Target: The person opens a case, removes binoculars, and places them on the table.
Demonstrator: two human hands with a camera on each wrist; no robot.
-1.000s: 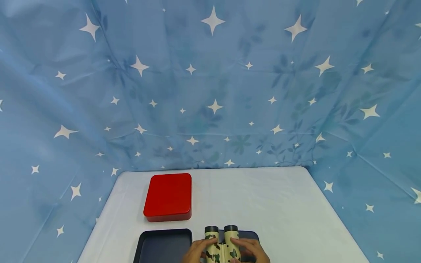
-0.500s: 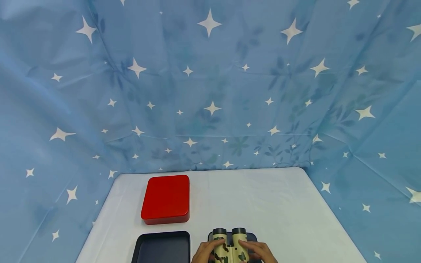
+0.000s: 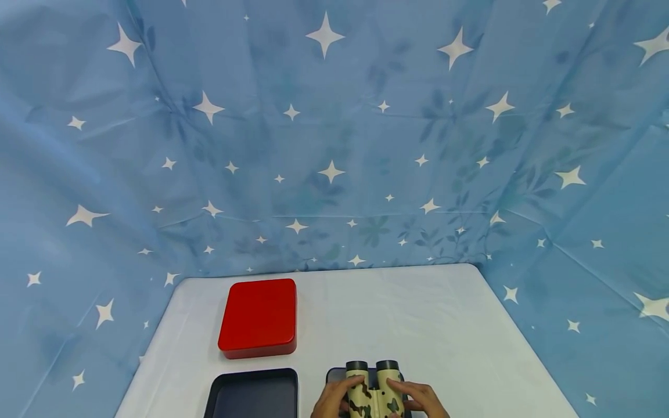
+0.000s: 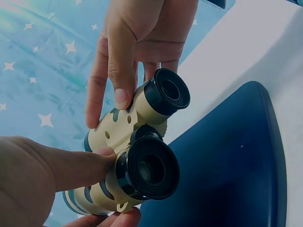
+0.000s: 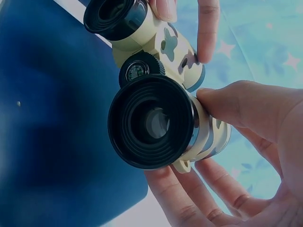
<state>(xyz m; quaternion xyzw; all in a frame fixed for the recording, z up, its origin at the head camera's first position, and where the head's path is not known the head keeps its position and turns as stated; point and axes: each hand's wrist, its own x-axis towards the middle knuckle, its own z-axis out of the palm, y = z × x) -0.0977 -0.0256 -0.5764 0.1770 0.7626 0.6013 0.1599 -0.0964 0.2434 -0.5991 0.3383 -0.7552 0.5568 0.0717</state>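
Note:
A pair of camouflage toy binoculars (image 3: 377, 400) is held in both hands at the bottom of the head view, over a dark tray (image 3: 336, 375). My left hand (image 3: 330, 400) grips the left barrel, its thumb pressing near the eyepiece in the left wrist view. Around the right barrel curls my right hand (image 3: 424, 399), thumb on one side and fingers beneath in the right wrist view. Black eyepieces (image 4: 147, 170) and a small compass dial (image 5: 137, 71) between them face the wrist cameras. The palms are partly cut off in the head view.
A second dark tray (image 3: 253, 397) lies to the left of the hands. Behind it sits a red square box (image 3: 258, 316) on the white table (image 3: 418, 313). Blue star-printed cloth (image 3: 334, 139) surrounds the table's back and sides.
Both hands and the binoculars have shifted to the right over the tray, showing more of its left part. The head view has turned slightly right. The grip looks the same.

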